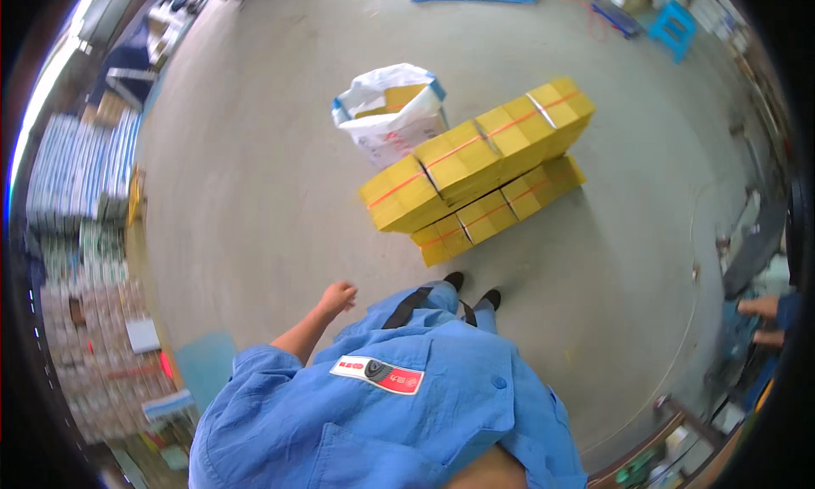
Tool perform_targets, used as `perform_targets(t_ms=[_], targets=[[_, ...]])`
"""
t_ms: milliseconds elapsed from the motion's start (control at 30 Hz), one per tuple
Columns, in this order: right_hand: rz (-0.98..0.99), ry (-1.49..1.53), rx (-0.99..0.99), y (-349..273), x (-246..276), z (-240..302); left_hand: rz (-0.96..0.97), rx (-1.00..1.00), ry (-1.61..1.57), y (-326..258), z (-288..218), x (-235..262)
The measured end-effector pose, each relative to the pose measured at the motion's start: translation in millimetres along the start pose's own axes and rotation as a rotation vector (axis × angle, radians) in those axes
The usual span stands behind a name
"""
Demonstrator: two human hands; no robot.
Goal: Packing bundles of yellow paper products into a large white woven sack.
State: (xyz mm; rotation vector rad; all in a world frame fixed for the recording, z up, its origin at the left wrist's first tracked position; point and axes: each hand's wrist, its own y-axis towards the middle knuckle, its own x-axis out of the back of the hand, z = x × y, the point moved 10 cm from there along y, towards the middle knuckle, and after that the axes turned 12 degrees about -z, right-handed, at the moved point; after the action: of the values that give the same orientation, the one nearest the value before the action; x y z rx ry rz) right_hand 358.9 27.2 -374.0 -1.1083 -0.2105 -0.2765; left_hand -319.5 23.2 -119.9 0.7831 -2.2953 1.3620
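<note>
I stand on a grey concrete floor, looking down my blue work shirt (382,413) at my dark shoes (472,290). My left hand (336,298) hangs at my side, fingers curled loosely, holding nothing. My right hand is out of view. Just ahead of my feet lie two long bundles of yellow flat cartons (480,162), strapped with orange and grey bands, one stacked on the other. Behind them stands a white woven sack (392,111) with more yellow cartons inside.
Stacks of printed sheets (81,234) line the left side. A blue stool (673,26) stands at the far right. Another person's hands (760,319) work at the right edge beside a machine. A blue mat (204,366) lies by my left leg.
</note>
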Motion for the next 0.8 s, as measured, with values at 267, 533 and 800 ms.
perform_targets(t_ms=[267, 533, 800], targets=[[-0.062, -0.484, 0.153, 55.7, 69.2, 136.3, -0.232, 0.530, -0.048, -141.6, 261.9, 18.6], [0.168, -0.752, 0.409, -112.9, -319.2, 309.0, -0.280, 0.251, -0.054, -89.1, 479.7, -2.8], [0.791, -0.993, 0.430, -347.9, -671.5, 130.9, -0.470, 0.703, -0.798, -68.5, 456.5, 228.9]])
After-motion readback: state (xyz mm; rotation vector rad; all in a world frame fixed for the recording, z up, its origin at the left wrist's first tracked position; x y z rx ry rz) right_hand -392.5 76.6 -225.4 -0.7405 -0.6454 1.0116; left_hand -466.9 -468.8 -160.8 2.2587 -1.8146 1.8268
